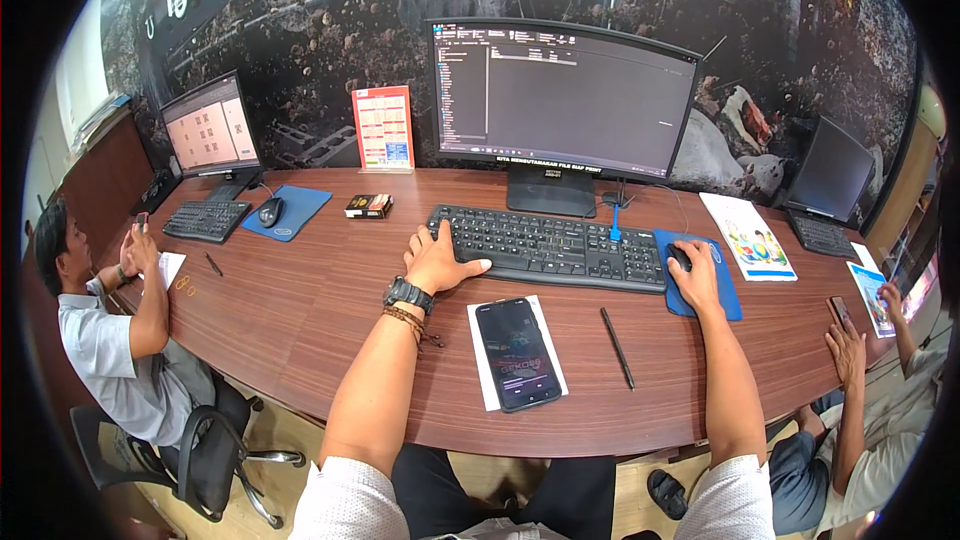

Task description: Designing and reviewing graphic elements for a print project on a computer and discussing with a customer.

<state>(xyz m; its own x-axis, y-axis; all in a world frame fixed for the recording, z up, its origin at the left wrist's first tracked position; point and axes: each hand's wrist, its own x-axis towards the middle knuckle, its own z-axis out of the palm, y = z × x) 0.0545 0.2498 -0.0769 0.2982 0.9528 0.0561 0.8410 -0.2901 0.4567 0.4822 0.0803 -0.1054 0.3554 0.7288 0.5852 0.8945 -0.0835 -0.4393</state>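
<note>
Curved wooden desk carrying computer gear and papers

The long brown desk [300,310] is curving across the room and bearing a black keyboard [545,245] in front of a large monitor [565,100] on its stand. A blue mouse pad [700,275] is lying just right of the keyboard with a mouse [679,256] sitting on it. Near the front edge a dark phone [517,352] is resting on a white sheet [480,365], with a black pen [617,347] beside it. Farther left a second keyboard [205,221], a blue pad [290,212] holding a mouse [270,211], a small monitor [210,128], a small box [368,205] and an upright red card [383,128] are standing. At right a booklet [748,236] and a laptop [828,190] are sitting.
</note>
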